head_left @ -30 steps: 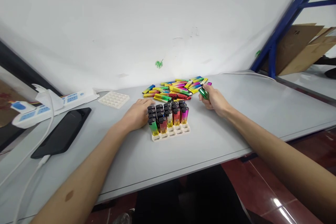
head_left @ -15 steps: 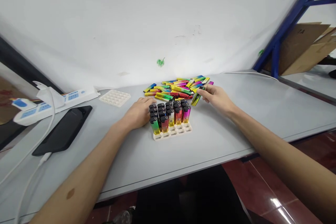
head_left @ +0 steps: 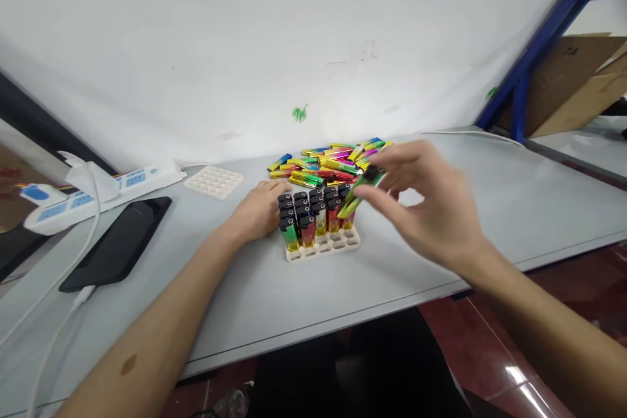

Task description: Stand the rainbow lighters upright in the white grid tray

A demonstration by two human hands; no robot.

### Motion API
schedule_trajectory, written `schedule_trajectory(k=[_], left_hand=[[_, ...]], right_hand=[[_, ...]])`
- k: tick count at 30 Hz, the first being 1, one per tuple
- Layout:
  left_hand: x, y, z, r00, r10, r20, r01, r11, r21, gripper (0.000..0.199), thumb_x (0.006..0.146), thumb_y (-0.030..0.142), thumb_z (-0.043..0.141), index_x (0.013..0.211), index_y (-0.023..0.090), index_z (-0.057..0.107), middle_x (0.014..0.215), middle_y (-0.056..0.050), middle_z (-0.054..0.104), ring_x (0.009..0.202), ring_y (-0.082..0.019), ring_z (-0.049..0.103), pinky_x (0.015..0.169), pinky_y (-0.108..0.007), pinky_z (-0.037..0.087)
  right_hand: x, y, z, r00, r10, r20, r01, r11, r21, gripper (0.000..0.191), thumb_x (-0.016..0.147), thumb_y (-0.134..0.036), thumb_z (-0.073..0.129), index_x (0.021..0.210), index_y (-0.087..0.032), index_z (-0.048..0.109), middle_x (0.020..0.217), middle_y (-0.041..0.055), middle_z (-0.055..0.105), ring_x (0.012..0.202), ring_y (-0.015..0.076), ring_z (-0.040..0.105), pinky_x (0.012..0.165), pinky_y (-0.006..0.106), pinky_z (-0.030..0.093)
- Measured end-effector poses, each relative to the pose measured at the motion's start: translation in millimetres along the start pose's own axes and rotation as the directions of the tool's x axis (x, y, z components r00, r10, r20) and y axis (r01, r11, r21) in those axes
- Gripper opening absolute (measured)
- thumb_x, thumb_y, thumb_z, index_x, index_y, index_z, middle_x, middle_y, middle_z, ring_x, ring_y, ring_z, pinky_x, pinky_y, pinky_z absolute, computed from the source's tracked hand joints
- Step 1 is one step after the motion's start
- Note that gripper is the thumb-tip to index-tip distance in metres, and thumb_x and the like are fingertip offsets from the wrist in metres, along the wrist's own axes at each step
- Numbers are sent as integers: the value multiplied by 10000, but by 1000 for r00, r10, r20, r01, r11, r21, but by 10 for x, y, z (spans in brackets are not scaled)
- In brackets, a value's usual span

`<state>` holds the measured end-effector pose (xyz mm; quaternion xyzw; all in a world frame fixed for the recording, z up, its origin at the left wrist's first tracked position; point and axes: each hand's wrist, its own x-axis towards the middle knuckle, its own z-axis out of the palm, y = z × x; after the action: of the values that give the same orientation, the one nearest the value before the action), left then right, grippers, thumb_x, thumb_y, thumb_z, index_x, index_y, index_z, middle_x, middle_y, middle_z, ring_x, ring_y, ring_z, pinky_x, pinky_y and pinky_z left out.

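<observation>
A cream honeycomb rack stands on the table and holds several upright lighters with black tops and shiny coloured bodies. Some holes in its front rows have no lighter. Resting on the table at the rack's left side is my left hand, its fingers loosely stretched forward and partly hidden behind the lighters. Above the rack's right side, my right hand pinches a green-yellow lighter between thumb and fingers, tilted with its black top toward the hand. Behind the rack lies a pile of shiny multicoloured lighters.
A second cream rack lies flat to the left. Farther left are a black phone on a white cable and a white power strip with plugs. The wall borders the back; a blue metal frame and cardboard boxes stand right.
My right hand has lifted the green-yellow lighter off the table by the pile and brought it nearer, over the rack's right side. My left hand has stayed in place.
</observation>
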<state>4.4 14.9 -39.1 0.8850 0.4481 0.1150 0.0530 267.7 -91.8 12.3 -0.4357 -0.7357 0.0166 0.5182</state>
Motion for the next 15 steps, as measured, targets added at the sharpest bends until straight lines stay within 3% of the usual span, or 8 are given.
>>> schedule_trajectory(k=[6, 15], left_hand=[[-15, -8, -8, 1000, 23, 16, -23, 1000, 1, 368, 829, 276, 557, 1195, 234, 569, 1353, -79, 617, 1313, -299, 496, 1112, -469, 404], [-2, -14, 5, 1000, 21, 23, -22, 999, 27, 388, 826, 282, 562, 1209, 222, 553, 1357, -91, 614, 1317, -309, 499, 1116, -472, 398]], right_hand=[[-215, -99, 293, 964, -26, 264, 91, 968, -236, 210, 890, -358, 689, 1053, -256, 603, 849, -9, 741, 610, 142, 652, 493, 262, 362], [-191, -129, 326, 943, -75, 324, 220, 871, -439, 155, 916, -382, 646, 966, -235, 639, 844, 11, 730, 564, 143, 604, 461, 286, 205]])
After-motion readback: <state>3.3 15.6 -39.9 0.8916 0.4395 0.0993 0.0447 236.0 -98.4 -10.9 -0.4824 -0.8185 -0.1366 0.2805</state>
